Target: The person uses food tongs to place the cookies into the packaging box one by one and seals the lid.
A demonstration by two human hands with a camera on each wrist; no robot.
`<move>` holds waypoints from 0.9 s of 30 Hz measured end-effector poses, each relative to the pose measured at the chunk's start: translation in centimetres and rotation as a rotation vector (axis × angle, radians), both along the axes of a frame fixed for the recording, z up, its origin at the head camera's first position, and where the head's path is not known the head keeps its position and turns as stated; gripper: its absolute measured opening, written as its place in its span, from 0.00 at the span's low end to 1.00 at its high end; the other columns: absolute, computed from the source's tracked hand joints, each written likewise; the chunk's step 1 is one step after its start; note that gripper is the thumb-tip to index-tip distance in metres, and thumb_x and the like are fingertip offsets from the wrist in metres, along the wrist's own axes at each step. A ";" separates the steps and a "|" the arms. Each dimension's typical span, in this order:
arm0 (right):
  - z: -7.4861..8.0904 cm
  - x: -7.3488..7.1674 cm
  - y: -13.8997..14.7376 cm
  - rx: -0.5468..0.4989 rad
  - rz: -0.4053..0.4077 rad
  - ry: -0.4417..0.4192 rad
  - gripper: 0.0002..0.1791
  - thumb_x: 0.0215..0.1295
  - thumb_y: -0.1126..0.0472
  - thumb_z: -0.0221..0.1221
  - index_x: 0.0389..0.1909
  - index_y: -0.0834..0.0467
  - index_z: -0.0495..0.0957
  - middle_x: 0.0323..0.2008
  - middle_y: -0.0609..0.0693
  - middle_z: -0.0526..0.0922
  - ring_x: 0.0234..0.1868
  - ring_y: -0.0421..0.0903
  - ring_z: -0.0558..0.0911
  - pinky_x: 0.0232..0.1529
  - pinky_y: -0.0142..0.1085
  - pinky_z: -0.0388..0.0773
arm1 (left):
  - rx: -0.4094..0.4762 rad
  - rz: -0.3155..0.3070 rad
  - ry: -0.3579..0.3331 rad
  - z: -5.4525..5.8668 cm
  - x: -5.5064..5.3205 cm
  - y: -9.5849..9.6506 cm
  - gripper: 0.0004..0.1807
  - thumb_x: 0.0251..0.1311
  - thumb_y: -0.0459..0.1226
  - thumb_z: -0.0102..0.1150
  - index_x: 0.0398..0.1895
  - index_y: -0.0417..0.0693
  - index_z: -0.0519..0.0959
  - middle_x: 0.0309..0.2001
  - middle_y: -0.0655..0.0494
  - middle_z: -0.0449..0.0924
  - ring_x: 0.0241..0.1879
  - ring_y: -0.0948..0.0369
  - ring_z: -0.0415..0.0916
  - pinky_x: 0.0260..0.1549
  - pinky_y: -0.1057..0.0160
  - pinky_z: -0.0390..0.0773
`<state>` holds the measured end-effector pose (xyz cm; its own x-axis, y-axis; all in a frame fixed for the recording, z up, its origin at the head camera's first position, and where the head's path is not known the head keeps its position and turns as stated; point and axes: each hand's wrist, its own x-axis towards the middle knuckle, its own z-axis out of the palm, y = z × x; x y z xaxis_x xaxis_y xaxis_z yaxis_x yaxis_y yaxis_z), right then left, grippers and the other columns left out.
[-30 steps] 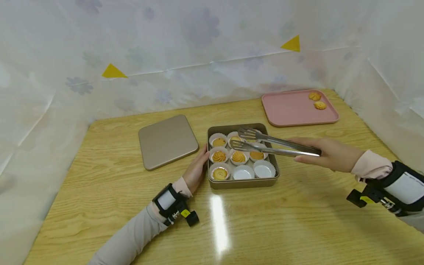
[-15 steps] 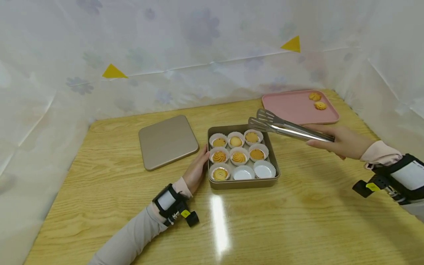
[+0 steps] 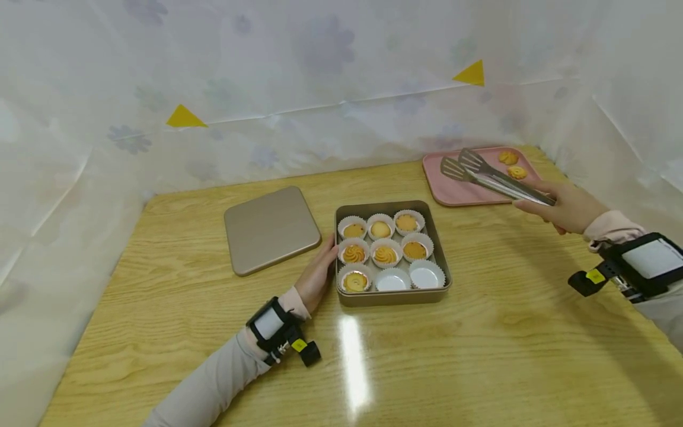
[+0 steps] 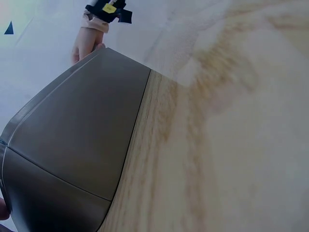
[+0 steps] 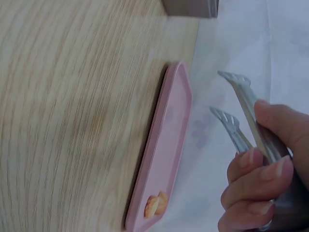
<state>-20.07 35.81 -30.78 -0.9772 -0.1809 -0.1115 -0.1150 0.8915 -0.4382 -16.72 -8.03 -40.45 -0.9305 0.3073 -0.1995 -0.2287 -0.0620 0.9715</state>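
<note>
My right hand (image 3: pixel 573 204) grips a pair of metal tongs (image 3: pixel 504 181), fingers and thumb curled round the arms. The slotted tips are apart with nothing between them, over the left part of a pink tray (image 3: pixel 453 193). Two cookies (image 3: pixel 516 172) lie at that tray's right end. With my left hand (image 3: pixel 316 277) I touch the left side of a bronze-coloured baking tin (image 3: pixel 395 298). Inside the tin stand rows of white paper cups; most hold a cookie (image 3: pixel 385 255), while two front cups (image 3: pixel 425 275) hold none. In the left wrist view only a fingertip shows at the tin's edge.
A flat bronze lid (image 3: pixel 272 230) lies on the wooden table (image 3: pixel 256 332) left of the tin. A pale flowered sheet (image 3: pixel 320 71) hangs behind and at both sides.
My right hand has carried the empty tongs from above the tin to the right and back, over the pink tray. The left hand has stayed at the tin.
</note>
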 end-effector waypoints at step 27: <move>-3.1 -4.6 6.1 0.080 -0.219 0.044 0.43 0.71 0.40 0.47 0.66 0.77 0.57 0.25 0.67 0.76 0.15 0.49 0.76 0.16 0.40 0.72 | -0.011 0.006 0.005 0.0 0.1 0.0 0.33 0.77 0.42 0.35 0.77 0.42 0.40 0.78 0.49 0.32 0.76 0.55 0.27 0.74 0.54 0.32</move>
